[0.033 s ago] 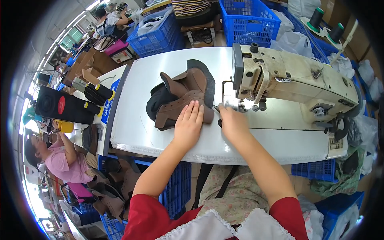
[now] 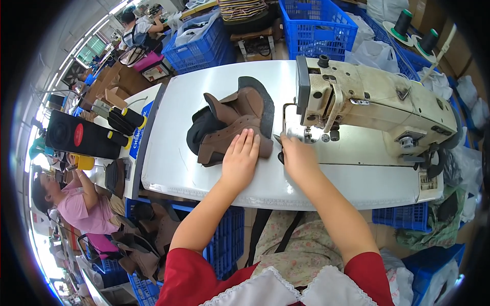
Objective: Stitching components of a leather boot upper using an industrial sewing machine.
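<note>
Directions are read from the centre of the view, twelve o'clock pointing away from me. The brown boot (image 2: 232, 128), with black lining and dark sole, lies on the white counter (image 2: 171, 109) at eleven o'clock. My left grip (image 2: 240, 162), near the centre, is unclenched, its fingers extended flat upon the boot's near side. My right grip (image 2: 300, 159), at three o'clock, is closed around a small dark tool (image 2: 280, 157) whose kind I cannot tell, being mostly covered; it sits just beside the boot. A cream sewing machine (image 2: 377, 92) stands at two o'clock. Beyond the counter, at one o'clock, is a blue crate (image 2: 326, 35). At eight o'clock, further brown boots (image 2: 143, 261) lie heaped near a co-worker (image 2: 89, 206) in pink.
</note>
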Available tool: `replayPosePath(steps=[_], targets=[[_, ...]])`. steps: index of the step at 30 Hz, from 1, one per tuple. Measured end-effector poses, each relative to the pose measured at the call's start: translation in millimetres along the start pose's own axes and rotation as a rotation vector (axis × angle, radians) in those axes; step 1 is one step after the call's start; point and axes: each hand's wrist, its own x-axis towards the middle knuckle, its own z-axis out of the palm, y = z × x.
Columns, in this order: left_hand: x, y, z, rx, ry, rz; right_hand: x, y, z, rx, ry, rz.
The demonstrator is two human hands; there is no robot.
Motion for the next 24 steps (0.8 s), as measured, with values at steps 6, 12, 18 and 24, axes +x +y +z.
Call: replayPosePath(steps=[6, 12, 18, 24], targets=[[-8.8, -36.5, -52.6, -0.443, 0.218, -0.349, -59.4, -17.1, -77.4, 0.443, 0.006, 0.018], [-46.0, -89.7, -110.7, -1.497, 0.711, -0.822, -86.3, -20.9, -90.3, 1.154, -0.015, 0.187], [-78.3, -84.9, -124.8, -1.731, 0.729, -0.815, -90.3, -32.6, -105.5, 1.370, -0.097, 0.159], [-90.5, -73.4, -127.0, -1.908, 0.925, -0.878, -101.9, -26.6, -123.2, 1.555, -0.256, 0.182]])
